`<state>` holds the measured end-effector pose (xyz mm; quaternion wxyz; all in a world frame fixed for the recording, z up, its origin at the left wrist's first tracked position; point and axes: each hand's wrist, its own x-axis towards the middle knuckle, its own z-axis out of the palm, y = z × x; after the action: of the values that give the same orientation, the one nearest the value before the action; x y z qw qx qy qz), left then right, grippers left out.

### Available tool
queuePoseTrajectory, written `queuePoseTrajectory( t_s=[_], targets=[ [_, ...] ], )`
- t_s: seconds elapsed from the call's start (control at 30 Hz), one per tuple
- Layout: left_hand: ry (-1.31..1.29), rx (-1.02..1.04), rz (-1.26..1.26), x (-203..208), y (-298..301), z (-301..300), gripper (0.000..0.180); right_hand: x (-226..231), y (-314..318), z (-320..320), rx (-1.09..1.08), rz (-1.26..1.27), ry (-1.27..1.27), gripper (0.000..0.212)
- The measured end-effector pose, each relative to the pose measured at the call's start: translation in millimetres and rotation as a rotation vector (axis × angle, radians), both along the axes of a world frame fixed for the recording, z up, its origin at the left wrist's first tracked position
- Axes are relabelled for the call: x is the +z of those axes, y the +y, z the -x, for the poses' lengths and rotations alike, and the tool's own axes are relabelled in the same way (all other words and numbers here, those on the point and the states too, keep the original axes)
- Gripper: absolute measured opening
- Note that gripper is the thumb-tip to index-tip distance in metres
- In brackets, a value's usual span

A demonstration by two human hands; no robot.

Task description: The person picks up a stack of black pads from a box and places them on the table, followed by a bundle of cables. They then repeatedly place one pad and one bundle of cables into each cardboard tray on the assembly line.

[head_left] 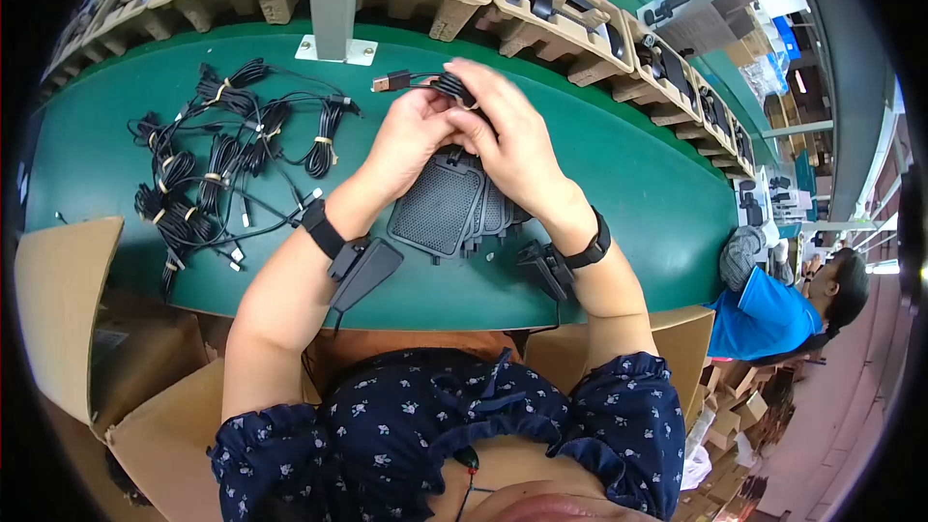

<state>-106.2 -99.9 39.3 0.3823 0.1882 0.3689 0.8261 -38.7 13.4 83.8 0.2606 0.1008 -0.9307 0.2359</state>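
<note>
Between both hands is a coiled black USB cable, its metal plug sticking out to the left. My left hand pinches the bundle from below and the left. My right hand curls over it from the right, slightly smeared at the fingertips. Just beneath the hands lie several flat black mesh panels, stacked and fanned out on the green table. A pile of black cables tied in bundles with pale bands spreads to the left of my left forearm.
Moulded brown trays holding black parts line the table's far edge. A grey metal post is bolted down ahead of me. Open cardboard boxes stand at the near edge. A person in a blue shirt sits at the right.
</note>
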Motion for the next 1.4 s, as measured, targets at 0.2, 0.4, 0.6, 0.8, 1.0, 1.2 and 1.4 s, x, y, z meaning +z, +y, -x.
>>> queuePoseTrajectory(
  t_s=[0.2, 0.4, 0.6, 0.8, 1.0, 1.2, 1.4],
  targets=[
    [0.245, -0.043, 0.148, -11.6, -3.4, 2.1, 0.021, 22.7, 25.2, -15.7, -0.115, 0.002, -0.315, 0.039],
    [0.398, 0.326, 0.308, -20.4, -5.3, 21.6, 0.026, 45.4, 134.1, -23.6, -0.695, -0.1, 0.143, 0.03],
    [0.434, 0.32, 0.414, -30.3, 2.8, 24.2, 0.025, 66.8, 249.3, -23.4, -1.006, -0.496, 0.119, 0.029],
    [0.377, 0.345, 0.395, -34.3, 1.0, 27.4, 0.028, 63.0, 280.4, 5.2, -0.947, -0.734, -0.342, 0.026],
    [0.393, 0.352, 0.406, -34.8, -1.7, 28.3, 0.029, 58.2, 297.5, 41.7, -0.922, -0.85, -0.616, 0.026],
    [0.36, 0.353, 0.402, -34.3, 0.9, 27.4, 0.028, 9.3, 308.9, 57.1, -1.026, -0.398, -0.401, 0.044],
    [0.35, 0.351, 0.417, -35.6, -4.1, 26.7, 0.024, -12.1, 324.2, 39.2, -0.977, -0.771, -0.098, 0.035]
  ],
)
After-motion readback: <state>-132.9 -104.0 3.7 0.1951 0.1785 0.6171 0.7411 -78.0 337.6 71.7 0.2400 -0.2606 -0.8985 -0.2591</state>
